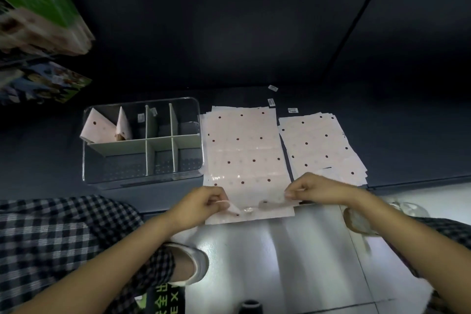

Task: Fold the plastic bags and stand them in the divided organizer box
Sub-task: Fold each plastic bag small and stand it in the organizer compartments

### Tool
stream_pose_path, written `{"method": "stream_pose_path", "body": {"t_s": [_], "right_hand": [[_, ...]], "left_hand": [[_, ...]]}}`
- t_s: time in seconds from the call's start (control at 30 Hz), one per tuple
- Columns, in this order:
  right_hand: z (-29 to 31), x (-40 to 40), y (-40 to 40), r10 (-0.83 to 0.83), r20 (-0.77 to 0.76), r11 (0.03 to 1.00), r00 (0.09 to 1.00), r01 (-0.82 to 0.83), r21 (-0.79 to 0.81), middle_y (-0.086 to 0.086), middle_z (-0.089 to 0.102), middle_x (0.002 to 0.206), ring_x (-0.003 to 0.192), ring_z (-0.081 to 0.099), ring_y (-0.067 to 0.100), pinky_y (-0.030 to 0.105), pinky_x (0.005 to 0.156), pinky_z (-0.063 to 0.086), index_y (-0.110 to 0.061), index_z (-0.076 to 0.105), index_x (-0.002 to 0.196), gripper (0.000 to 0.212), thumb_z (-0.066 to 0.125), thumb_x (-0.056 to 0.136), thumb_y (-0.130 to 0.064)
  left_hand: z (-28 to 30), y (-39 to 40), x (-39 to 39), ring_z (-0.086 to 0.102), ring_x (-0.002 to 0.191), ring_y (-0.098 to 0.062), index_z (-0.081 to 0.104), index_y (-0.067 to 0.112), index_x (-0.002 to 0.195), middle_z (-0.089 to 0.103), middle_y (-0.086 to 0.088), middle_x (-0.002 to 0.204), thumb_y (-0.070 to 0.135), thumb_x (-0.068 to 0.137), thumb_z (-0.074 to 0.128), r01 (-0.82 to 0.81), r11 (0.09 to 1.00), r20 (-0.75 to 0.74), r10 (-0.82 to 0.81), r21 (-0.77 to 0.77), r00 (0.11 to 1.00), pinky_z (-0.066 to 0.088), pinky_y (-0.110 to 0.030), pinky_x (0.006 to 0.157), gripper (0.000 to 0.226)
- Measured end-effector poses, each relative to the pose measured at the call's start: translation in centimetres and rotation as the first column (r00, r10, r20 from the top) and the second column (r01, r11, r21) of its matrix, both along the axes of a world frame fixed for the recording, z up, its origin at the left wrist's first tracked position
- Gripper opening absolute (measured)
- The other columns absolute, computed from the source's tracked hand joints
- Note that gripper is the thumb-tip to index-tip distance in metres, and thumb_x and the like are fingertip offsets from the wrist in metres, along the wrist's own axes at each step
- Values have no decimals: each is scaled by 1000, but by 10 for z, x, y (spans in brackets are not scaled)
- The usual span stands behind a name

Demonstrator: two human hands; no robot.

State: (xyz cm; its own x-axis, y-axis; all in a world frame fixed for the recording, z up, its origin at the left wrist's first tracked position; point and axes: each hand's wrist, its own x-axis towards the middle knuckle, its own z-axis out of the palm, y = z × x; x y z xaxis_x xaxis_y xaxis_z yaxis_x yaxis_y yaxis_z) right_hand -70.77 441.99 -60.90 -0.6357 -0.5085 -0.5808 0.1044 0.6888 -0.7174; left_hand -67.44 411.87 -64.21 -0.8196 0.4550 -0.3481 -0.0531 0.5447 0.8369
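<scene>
I see a pale pink dotted plastic bag (244, 150), thin, glossy w/ creased sheen, just right of the clear hard-plastic organizer box (142, 140). Box walls smooth, shiny; its grey-green dividers (147, 145) look matt. Further right, a pink dotted bag stack (321, 145), same film. Under the box, dark matt surface (407, 135); nearer me, glossy pale floor (280, 262). Checked trousers (51, 237): woven cloth.

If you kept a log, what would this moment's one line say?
left hand: pinches bag corner | right hand: pinches other corner | box: two folded bags inside | spare stack right
</scene>
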Motion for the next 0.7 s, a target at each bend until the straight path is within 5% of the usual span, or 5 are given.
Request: {"method": "stream_pose_path", "body": {"t_s": [0.1,0.23,0.37,0.5,0.7], "right_hand": [[16,-24,4,-105,-26,994,994,105,-27,-18,69,85,81,60,-7,6,77,42,-25,70,83,14,59,92,-25],[17,-63,-8,-252,-150,967,956,245,-67,-3,68,98,93,61,8,15,86,44,-15,69,89,13,60,91,-24],[-2,-101,-25,-295,-271,954,917,299,-26,1,65,100,100,58,16,28,93,42,-6,69,95,18,60,91,-22],[-30,-124,-30,-350,-266,927,898,373,41,8,63,116,115,53,20,30,100,38,-5,67,100,21,61,91,-22],[-53,-111,-36,-331,-563,867,757,479,135,8,56,122,119,45,27,32,96,37,-15,58,122,30,55,94,-25]], "left_hand": [[16,1,-11,56,75,-11,60,14,83,63,0,79,18,92,59,-164,977,-24,169,135,985,44,-29,75,10],[25,8,-17,56,107,-4,56,21,114,58,9,123,19,92,58,-399,912,-435,397,92,808,47,-20,87,22],[20,17,-15,52,120,-17,60,14,118,54,1,134,15,89,64,-257,963,-748,111,-82,654,45,-32,98,30],[-11,30,-7,36,137,-23,54,12,132,43,-5,146,23,89,63,-4,941,-678,-241,-339,695,21,-43,114,45],[-56,38,5,-29,137,-18,-15,16,148,-24,-1,155,50,99,26,117,726,-371,-475,-678,798,-24,-34,111,73]]}}
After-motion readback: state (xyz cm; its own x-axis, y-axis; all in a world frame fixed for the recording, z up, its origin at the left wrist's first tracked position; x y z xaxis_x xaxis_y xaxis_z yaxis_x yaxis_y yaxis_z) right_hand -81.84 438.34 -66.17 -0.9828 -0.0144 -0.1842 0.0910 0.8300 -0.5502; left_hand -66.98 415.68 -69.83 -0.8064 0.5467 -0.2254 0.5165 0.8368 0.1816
